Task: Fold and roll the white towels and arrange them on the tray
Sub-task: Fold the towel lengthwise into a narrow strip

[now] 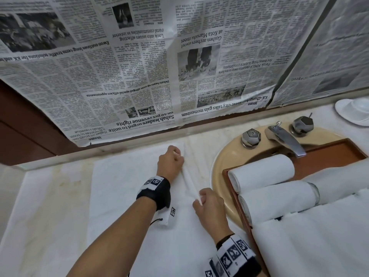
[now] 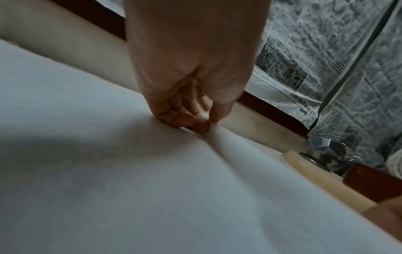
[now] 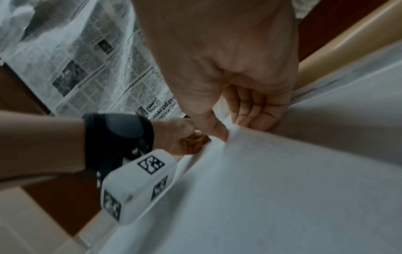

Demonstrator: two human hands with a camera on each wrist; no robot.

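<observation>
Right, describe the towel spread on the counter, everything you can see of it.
The spread towel is plain white soft cloth, lying mostly flat on the pale counter left of the sink. A raised ridge runs along its right part, pulled taut between both hands. The left hand pinches the ridge's far end near the wall, and the right hand pinches its near end. The left wrist camera rests on it. Its near edge runs out of view.

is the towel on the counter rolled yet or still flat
Mostly flat: the towel lies spread, with only its right edge pinched up by the left hand and right hand.
</observation>
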